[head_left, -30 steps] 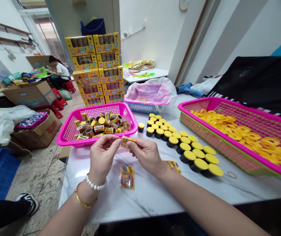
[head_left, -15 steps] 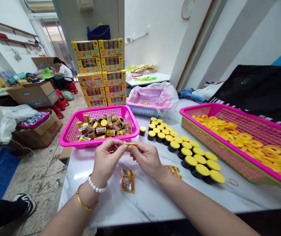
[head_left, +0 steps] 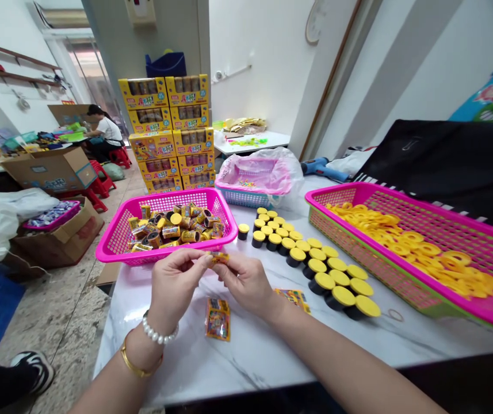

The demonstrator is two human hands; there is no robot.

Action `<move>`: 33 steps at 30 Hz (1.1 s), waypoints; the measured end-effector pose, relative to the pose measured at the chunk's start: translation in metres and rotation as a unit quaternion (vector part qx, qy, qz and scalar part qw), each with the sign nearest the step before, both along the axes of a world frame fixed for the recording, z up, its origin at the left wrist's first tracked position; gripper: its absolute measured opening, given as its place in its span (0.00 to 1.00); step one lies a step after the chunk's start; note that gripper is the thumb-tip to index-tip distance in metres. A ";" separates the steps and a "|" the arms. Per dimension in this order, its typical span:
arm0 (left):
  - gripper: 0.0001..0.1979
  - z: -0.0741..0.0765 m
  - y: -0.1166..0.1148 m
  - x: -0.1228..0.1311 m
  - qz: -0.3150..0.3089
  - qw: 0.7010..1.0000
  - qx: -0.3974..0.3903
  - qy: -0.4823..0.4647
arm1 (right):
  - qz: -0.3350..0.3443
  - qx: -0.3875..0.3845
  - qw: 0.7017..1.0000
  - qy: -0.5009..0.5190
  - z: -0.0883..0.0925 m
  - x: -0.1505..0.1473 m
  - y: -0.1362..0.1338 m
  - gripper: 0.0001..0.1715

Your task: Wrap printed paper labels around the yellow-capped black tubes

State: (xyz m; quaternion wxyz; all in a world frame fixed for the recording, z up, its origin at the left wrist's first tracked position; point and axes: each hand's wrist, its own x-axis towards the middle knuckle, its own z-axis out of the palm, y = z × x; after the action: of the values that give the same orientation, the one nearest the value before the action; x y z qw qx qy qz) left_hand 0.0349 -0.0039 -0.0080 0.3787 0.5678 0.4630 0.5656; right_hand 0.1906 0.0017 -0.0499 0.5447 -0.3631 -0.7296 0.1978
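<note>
My left hand (head_left: pixel 177 282) and my right hand (head_left: pixel 244 282) meet above the table, thumbs and fingertips pinching a small yellow printed label (head_left: pixel 219 258) between them. Part of the label is hidden by the fingers. Below the hands, a few flat printed labels (head_left: pixel 218 322) lie on the marbled tabletop. More printed labels (head_left: pixel 294 298) are partly covered by my right forearm. Just beyond my left hand is a pink basket (head_left: pixel 103 248) holding many small labelled tubes (head_left: pixel 171 232). Rows of black cups with yellow lids (head_left: pixel 321 280) stand to the right of my right hand.
A long pink basket (head_left: pixel 401 261) of yellow rings (head_left: pixel 427 248) sits at the right. Behind are a plastic-lined basket (head_left: pixel 250 198), a blue power tool (head_left: pixel 326 169) and stacked yellow boxes (head_left: pixel 155 144). A rubber band (head_left: pixel 395 314) lies near the cups. Another person (head_left: pixel 106 132) sits at the back left.
The view has shifted slightly, so the scene sits a bit further left. Both hands keep their pinch on the label, which now shows a little more of its printed face.
</note>
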 end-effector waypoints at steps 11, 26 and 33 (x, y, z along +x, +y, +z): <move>0.12 0.008 0.008 -0.005 -0.111 0.979 -0.153 -0.071 | -0.207 0.040 0.969 -0.128 0.013 0.062 0.037 0.18; 0.11 0.011 0.020 -0.009 -0.185 0.877 -0.311 -0.315 | -0.258 -0.091 0.822 -0.499 -0.002 0.067 0.045 0.15; 0.10 0.012 0.020 -0.008 -0.147 0.852 -0.346 -0.364 | -0.179 -0.111 0.946 -0.246 0.001 0.076 0.050 0.14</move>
State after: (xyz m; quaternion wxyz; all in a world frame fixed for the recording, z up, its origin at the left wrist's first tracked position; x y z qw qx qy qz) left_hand 0.0273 0.0164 0.0041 0.7709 0.2151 0.3686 0.4729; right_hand 0.2662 0.0518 -0.0484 0.3309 -0.5833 -0.7374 0.0806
